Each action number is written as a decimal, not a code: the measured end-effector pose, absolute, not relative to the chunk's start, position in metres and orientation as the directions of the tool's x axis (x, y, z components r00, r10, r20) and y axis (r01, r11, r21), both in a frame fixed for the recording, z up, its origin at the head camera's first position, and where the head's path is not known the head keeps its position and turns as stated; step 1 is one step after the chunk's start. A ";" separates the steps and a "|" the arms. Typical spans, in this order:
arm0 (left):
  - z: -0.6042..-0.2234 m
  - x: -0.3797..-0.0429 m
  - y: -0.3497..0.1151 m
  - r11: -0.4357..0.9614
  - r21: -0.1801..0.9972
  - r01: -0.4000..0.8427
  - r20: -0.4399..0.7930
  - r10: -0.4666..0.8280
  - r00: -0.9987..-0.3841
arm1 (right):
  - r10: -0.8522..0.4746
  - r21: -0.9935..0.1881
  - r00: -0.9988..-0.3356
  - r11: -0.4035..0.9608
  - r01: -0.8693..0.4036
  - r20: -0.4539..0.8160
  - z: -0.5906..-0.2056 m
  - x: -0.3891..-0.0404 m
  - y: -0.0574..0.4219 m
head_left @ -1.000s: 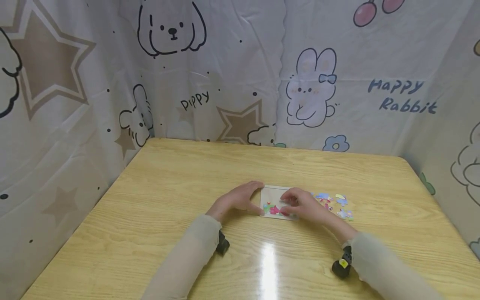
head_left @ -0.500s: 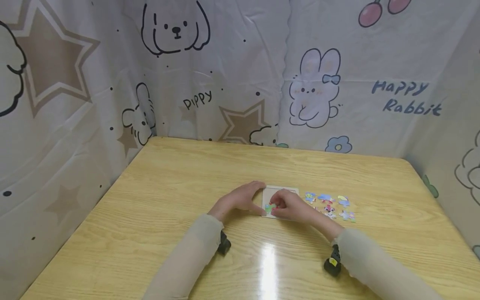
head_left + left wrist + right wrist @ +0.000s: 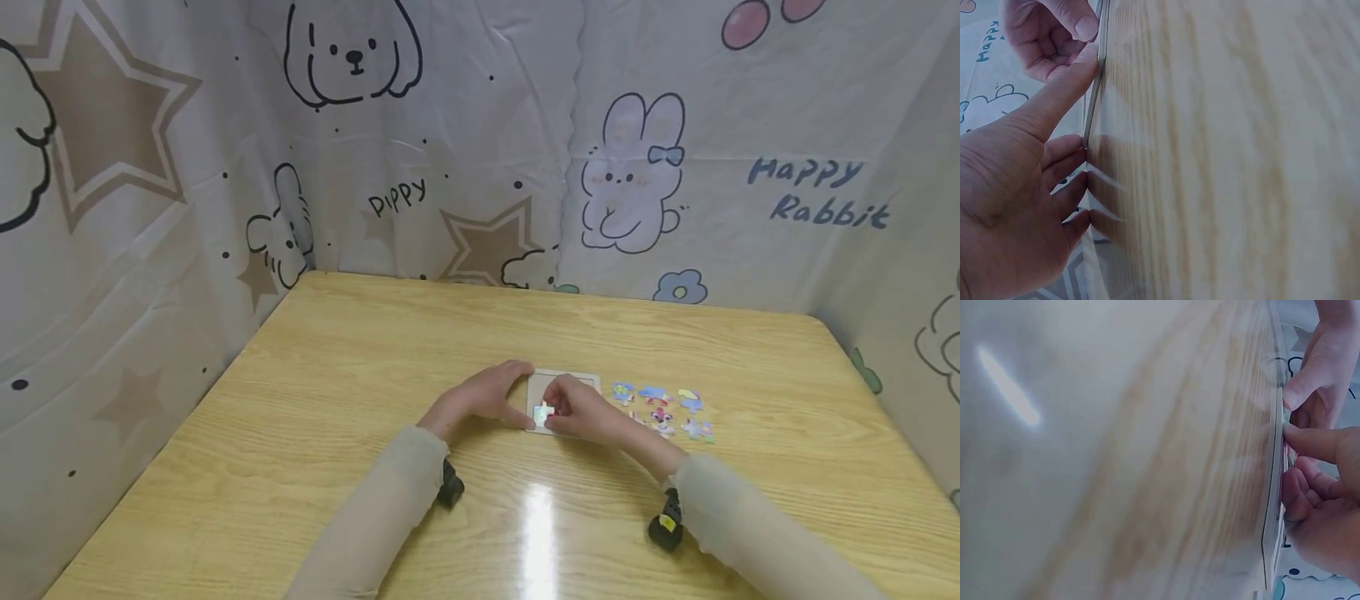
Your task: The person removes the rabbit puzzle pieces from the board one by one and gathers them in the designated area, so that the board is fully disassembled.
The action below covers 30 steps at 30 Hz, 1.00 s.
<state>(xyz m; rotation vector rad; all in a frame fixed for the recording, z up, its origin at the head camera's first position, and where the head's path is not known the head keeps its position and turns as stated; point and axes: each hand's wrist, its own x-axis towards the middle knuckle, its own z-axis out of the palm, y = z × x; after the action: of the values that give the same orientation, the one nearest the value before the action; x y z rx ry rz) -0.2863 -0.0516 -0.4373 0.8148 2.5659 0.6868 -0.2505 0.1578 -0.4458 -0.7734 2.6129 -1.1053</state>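
My left hand (image 3: 487, 393) rests along the left side of a small pale puzzle tray (image 3: 585, 379), thumb at its near corner and forefinger at its far corner. In the left wrist view the fingers of my left hand (image 3: 1029, 181) are spread, their tips on the wooden table. Over the tray's near left part, my right hand (image 3: 588, 408) pinches a jigsaw piece (image 3: 543, 414) that looks bright with glare. Seen from the right wrist, the thumb and fingertips of my right hand (image 3: 1325, 487) are right at the tray; they partly hide the coloured pieces there.
Several loose jigsaw pieces (image 3: 662, 418) lie in rows on the wooden table (image 3: 337, 375), just right of the tray. A cartoon-printed curtain (image 3: 465, 125) surrounds the back and sides. Light glares on the tabletop near the front.
My right hand has moved left across the tray to its near left part. The jigsaw piece at its fingertips now shows bright instead of green and red. My left hand keeps its place.
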 end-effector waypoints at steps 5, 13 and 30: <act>-0.437 -0.287 -0.051 0.712 0.543 0.445 -0.184 0.618 -0.764 | -0.538 -0.689 -0.842 0.596 -0.412 0.039 -0.443 -0.246 0.155; -0.438 -0.289 -0.051 0.715 0.543 0.440 -0.201 0.619 -0.759 | -0.498 -0.640 -0.862 0.633 -0.436 0.095 -0.438 -0.243 0.150; -0.439 -0.289 -0.051 0.725 0.542 0.425 -0.213 0.608 -0.765 | -0.393 -0.752 -0.917 0.581 -0.310 0.074 -0.442 -0.238 0.171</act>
<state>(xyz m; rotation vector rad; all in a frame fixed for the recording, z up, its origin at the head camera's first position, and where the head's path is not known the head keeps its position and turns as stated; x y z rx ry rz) -0.2888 -0.0509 -0.4386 0.7977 2.5516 0.6695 -0.2381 0.1712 -0.4418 -0.6029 2.7029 -1.2564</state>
